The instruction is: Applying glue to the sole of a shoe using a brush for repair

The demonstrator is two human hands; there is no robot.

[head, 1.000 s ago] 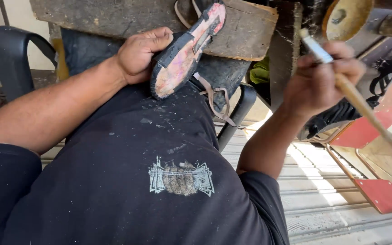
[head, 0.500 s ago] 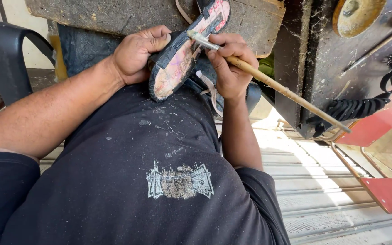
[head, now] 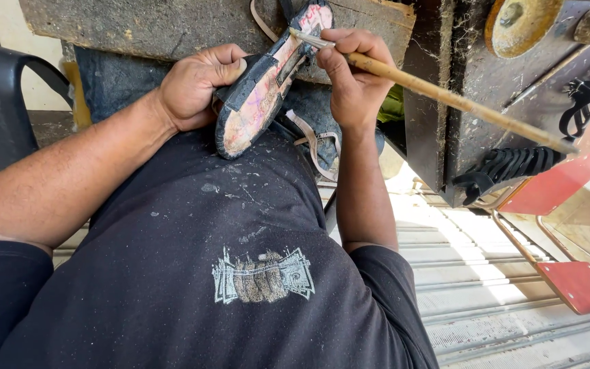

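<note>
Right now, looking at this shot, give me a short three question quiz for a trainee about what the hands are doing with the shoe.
1. True or false: the left hand grips the sandal at its heel end, sole side up.
2. Which does the right hand hold? A) a hammer B) a long-handled brush C) scissors
3. Fill in: the brush tip rests on the sandal near its ___ end, by the wooden board.

Key: 1 true; 2 B; 3 toe, the end away from the person.
</note>
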